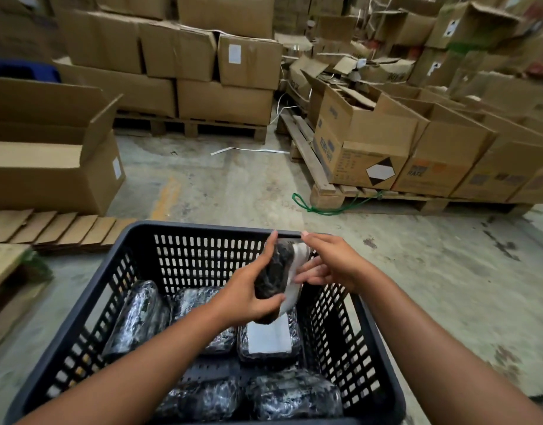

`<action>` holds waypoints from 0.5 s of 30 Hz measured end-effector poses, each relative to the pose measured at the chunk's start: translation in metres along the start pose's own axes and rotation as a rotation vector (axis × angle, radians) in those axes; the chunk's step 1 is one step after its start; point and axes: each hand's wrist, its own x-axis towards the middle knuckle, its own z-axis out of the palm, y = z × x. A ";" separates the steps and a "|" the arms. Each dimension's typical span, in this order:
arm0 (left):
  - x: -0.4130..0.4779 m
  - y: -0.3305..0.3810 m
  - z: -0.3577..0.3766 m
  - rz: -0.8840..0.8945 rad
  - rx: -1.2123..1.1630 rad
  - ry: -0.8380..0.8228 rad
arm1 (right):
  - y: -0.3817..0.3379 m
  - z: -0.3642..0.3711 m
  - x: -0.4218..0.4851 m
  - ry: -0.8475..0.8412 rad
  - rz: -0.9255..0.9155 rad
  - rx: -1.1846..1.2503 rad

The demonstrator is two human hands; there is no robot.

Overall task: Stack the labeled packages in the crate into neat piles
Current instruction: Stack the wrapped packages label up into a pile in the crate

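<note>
Two forearms reach in over the near rim of the black crate, where wrapped packages lie flat on the bottom, below the fingers. One package is held upright above them, near the far wall. Its glossy film looks slippery and the contents soft, probably light; gripping across the narrow sides seems safest. The left hand wraps it, thumb underneath, fingers curled over the top. The right hand has loosely spread fingers touching the white label.
</note>
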 end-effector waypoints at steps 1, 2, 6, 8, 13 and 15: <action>0.001 0.003 -0.005 -0.001 -0.072 0.021 | 0.002 -0.002 -0.002 0.036 -0.050 -0.022; 0.001 0.005 -0.010 -0.002 -0.159 0.039 | 0.007 -0.003 -0.004 0.089 -0.108 -0.049; 0.003 0.003 -0.025 -0.063 -0.458 0.128 | 0.034 -0.005 -0.002 0.019 -0.181 0.008; 0.003 0.001 -0.029 -0.130 -0.589 0.156 | 0.039 -0.004 -0.001 -0.089 -0.145 0.064; 0.003 -0.005 -0.041 -0.366 -0.697 0.103 | 0.042 -0.001 0.007 -0.129 -0.182 -0.113; 0.003 -0.010 -0.046 -0.443 -0.578 0.037 | 0.047 -0.002 0.009 -0.120 -0.190 -0.137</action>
